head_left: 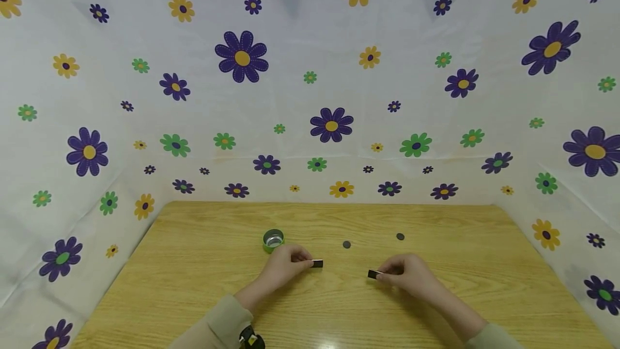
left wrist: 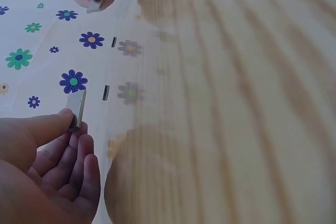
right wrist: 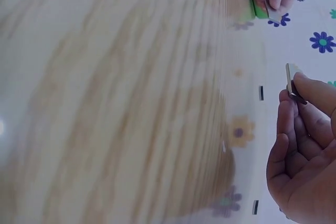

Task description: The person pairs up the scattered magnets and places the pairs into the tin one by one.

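Note:
My left hand (head_left: 288,264) pinches a small flat rectangular piece (head_left: 317,264) between thumb and fingers, low over the table. The piece looks black from above and shiny pale on its face in the left wrist view. To the right, my right hand (head_left: 410,277) pinches a matching rectangular piece (head_left: 373,274), its free end pointing left. In the right wrist view that piece (right wrist: 291,80) stands up from between thumb and forefinger. A gap separates the two pieces. Beyond the hands lie two small dark round discs, a nearer disc (head_left: 346,244) and a farther right disc (head_left: 400,236).
A small round green tin (head_left: 266,246) with a silvery inside stands just behind my left hand. The wooden table (head_left: 310,311) ends at a white flowered cloth (head_left: 290,106) that hangs at the back and both sides. A dark wrist device (head_left: 252,339) sits at the left sleeve.

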